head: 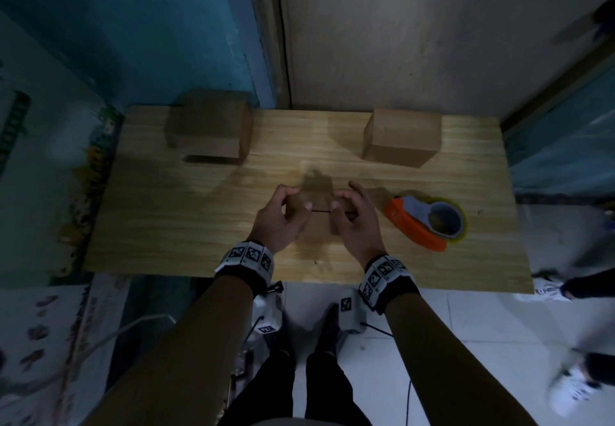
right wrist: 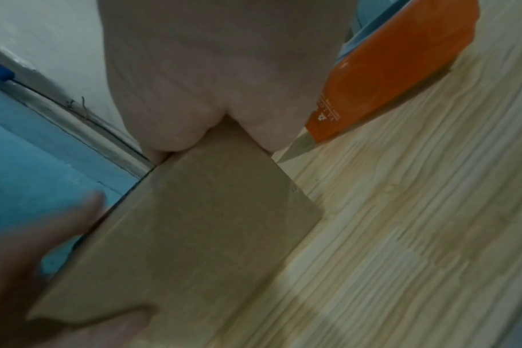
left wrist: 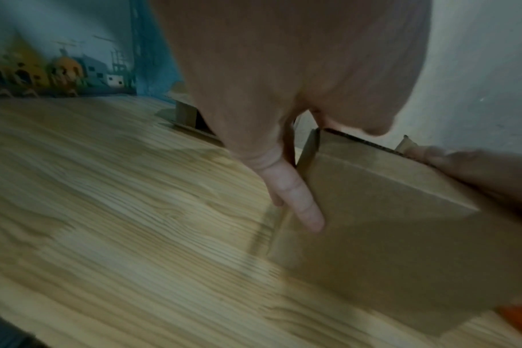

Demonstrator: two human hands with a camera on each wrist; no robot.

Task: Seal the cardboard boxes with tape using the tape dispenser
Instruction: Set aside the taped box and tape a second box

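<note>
A small brown cardboard box [head: 317, 226] sits on the wooden table [head: 186, 226], near its front middle. My left hand [head: 283, 216] grips the box's left side and my right hand [head: 354, 219] grips its right side, fingers curled over the top flaps, whose dark seam runs between my thumbs. The left wrist view has the box [left wrist: 402, 235] with my fingers [left wrist: 295, 200] down its side. From the right wrist, the box [right wrist: 194, 235] lies under my palm. The orange tape dispenser [head: 429, 219] lies just right of my right hand, also visible as the dispenser [right wrist: 388, 77].
Two more cardboard boxes stand at the table's back, one at the left [head: 209, 126] and one at the right [head: 402, 136]. A wall runs right behind the table. Other people's shoes [head: 572, 389] are on the tiled floor at the right.
</note>
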